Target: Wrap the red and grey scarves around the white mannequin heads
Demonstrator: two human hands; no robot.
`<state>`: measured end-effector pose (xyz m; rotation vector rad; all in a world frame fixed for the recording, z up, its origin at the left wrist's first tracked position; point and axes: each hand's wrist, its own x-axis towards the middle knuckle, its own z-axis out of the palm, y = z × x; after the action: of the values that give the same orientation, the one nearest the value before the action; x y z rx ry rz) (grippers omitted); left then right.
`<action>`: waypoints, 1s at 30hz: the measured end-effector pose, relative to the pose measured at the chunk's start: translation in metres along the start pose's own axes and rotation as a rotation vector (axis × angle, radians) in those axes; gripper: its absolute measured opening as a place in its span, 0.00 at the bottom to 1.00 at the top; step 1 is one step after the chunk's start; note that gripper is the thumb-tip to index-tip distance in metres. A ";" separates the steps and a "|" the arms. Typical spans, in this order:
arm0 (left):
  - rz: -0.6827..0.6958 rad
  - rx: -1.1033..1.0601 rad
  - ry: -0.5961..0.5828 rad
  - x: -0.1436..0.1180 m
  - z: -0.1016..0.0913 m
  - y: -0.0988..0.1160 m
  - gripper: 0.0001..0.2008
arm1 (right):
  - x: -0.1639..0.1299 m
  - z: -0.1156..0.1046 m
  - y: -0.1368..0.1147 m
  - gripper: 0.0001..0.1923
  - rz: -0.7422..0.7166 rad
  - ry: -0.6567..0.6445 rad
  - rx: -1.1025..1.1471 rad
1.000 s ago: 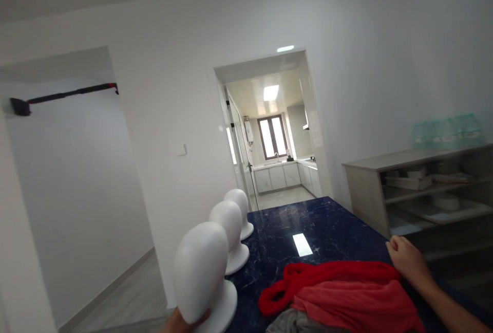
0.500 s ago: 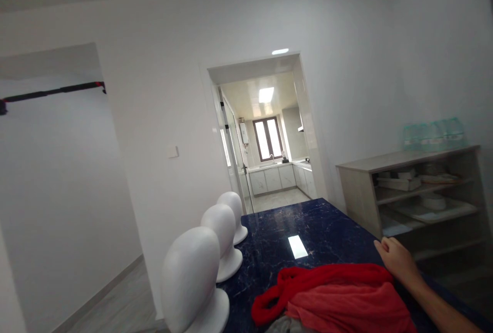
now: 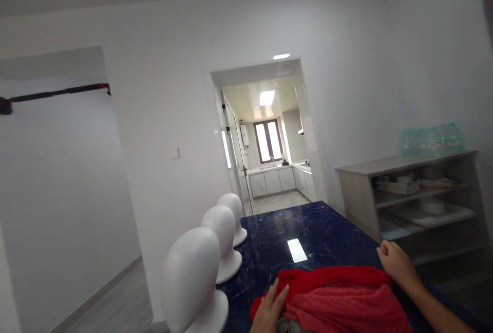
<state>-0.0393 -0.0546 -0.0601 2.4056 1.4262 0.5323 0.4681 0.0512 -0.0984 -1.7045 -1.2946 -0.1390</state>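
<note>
A heap of red cloth point(image 3: 339, 297) lies at the near end of a dark blue marble table point(image 3: 316, 230), with a bit of grey fabric point(image 3: 287, 325) under its near edge. My left hand point(image 3: 269, 307) rests flat on the red cloth's left end, fingers together and extended. My right hand point(image 3: 396, 263) sits on the table at the cloth's right end with fingers curled; whether it pinches the cloth is unclear. Three white foam mannequin heads stand in a row along the table's left edge: the nearest point(image 3: 190, 281), the middle point(image 3: 223, 240), the far point(image 3: 233, 215).
A grey open shelf unit point(image 3: 408, 194) holding trays and boxes stands at the right, with green packs point(image 3: 431, 140) on top. Beyond the table a doorway point(image 3: 265, 132) opens into a kitchen. A black bar point(image 3: 57, 91) spans an opening at the left.
My left hand let go of the nearest mannequin head's base, went out of view, then came up onto the red cloth's left end. The view shifted slightly; my right hand stayed put.
</note>
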 end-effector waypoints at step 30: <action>-0.162 0.290 0.260 0.195 -0.066 0.033 0.21 | -0.008 0.001 -0.029 0.15 -0.068 -0.041 0.011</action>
<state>0.0419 0.1058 0.0450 2.4747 1.9087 0.6569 0.4413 0.0464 -0.0864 -1.6629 -1.3815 -0.1371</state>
